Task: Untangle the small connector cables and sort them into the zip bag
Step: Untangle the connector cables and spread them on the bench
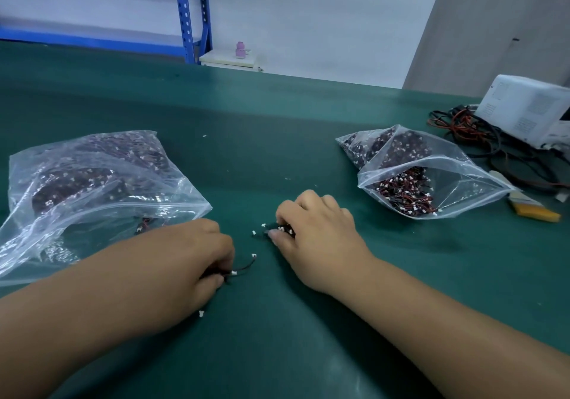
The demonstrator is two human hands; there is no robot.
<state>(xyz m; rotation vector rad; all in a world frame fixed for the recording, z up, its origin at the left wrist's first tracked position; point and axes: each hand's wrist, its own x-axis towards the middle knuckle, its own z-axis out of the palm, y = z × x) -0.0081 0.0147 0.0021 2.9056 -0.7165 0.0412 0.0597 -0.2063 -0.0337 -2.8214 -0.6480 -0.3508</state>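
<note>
Black and red small cables (243,267) with white plugs, a few pinched under the curled fingers of the left hand (191,257), one end trailing out to the right across the green mat (277,121). Second small clump (279,230) of the same kind gripped between thumb and curled fingers of the right hand (317,232), held low against the mat, just beyond and to the right of the first. Hands near each other, not touching. Single white plug (201,313) peeping out at the near edge of the left hand.

To the right, open zip bag (431,164), mouth gaping toward the person, partly filled with more such cables. To the left, big bag (92,176), crumpled and lying flat, packed with dark bundles, near corner just beside the left hand.

Behind the open bag, tangle of black and red leads (481,139) and white box (530,109); yellow-tipped tool (533,210) beside the bag. Far back, blue rack (188,13) and pink bottle (240,49).
</note>
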